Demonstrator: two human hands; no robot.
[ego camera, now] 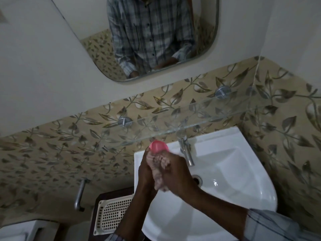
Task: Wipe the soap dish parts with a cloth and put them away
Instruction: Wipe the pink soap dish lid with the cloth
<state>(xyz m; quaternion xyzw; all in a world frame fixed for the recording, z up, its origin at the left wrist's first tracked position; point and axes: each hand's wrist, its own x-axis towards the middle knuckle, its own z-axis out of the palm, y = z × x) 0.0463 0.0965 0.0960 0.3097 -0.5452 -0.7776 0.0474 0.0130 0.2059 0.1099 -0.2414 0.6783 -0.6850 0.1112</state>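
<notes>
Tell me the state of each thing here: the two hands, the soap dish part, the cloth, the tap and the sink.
sink, no standing water
tap, no water running
left hand, grips the pink soap dish part
right hand, holds the cloth against it
pink soap dish part, held above the sink, partly wrapped
cloth, bunched between both hands

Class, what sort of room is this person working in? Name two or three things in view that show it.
Most likely a bathroom: a white basin with a tap, a mirror on the wall above, and a glass shelf fixed to leaf-patterned tiles.
</notes>
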